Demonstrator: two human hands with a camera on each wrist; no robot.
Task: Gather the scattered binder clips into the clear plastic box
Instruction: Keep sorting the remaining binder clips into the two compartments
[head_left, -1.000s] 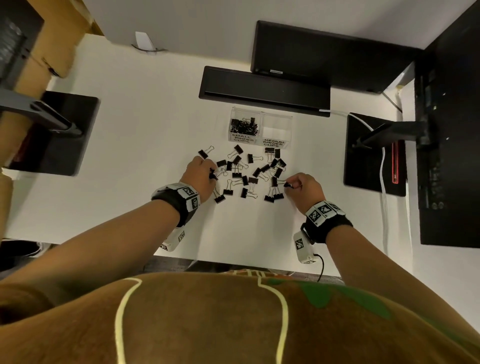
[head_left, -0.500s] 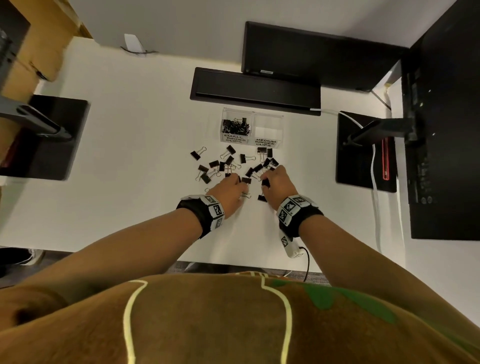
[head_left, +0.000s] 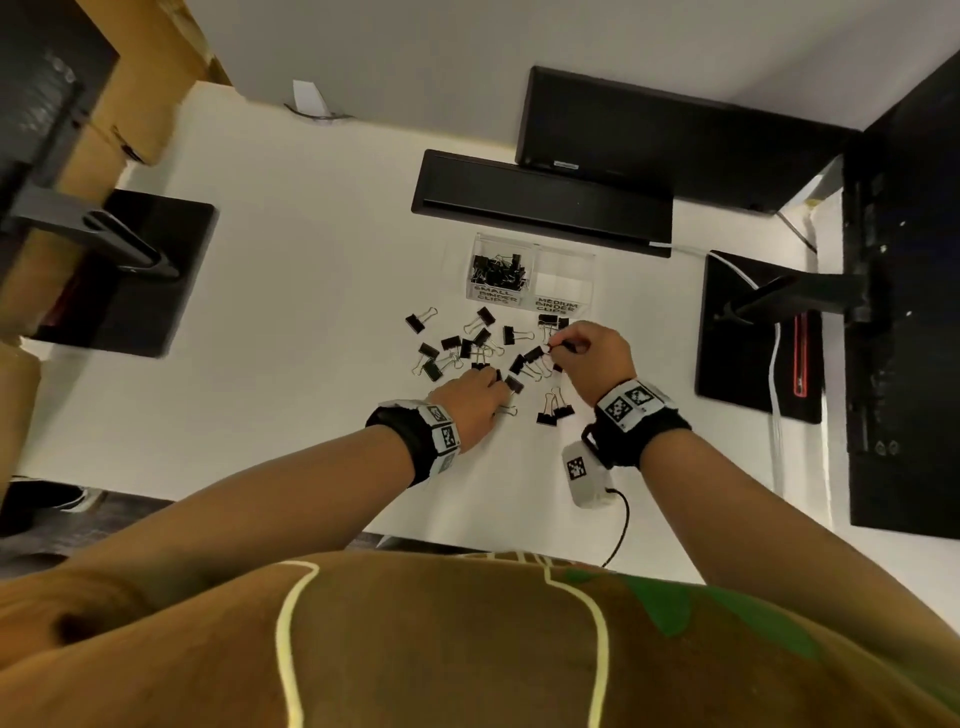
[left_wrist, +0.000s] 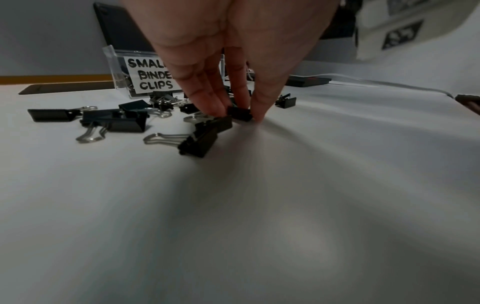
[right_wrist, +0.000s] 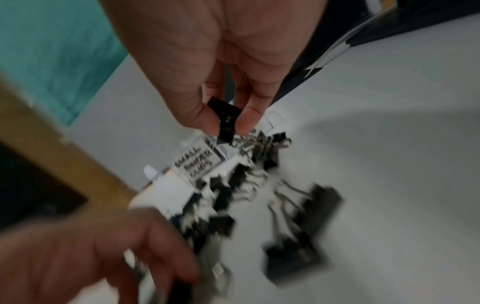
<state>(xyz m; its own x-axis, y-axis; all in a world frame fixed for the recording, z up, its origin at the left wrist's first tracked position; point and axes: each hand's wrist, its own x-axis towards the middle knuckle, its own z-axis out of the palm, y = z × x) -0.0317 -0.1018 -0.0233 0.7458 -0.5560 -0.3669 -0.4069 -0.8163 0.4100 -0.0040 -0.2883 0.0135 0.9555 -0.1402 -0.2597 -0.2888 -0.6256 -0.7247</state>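
Between my right hand's (right_wrist: 223, 86) thumb and forefinger I pinch a small binder clip (right_wrist: 225, 121), lifted off the table (head_left: 291, 322). Just ahead lies the clear plastic box (head_left: 530, 275). Farther back, my left hand (left_wrist: 233, 61) pinches a second clip (left_wrist: 239, 113) on the table.

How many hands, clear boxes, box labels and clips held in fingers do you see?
Hands: 2, left hand, right hand
Clear box: 1
Labels: 2, small label, medium label
Pinched clips: 2, left hand's clip, right hand's clip
Total: 7

An office: white desk (head_left: 291, 291), monitor stands (head_left: 758, 332)
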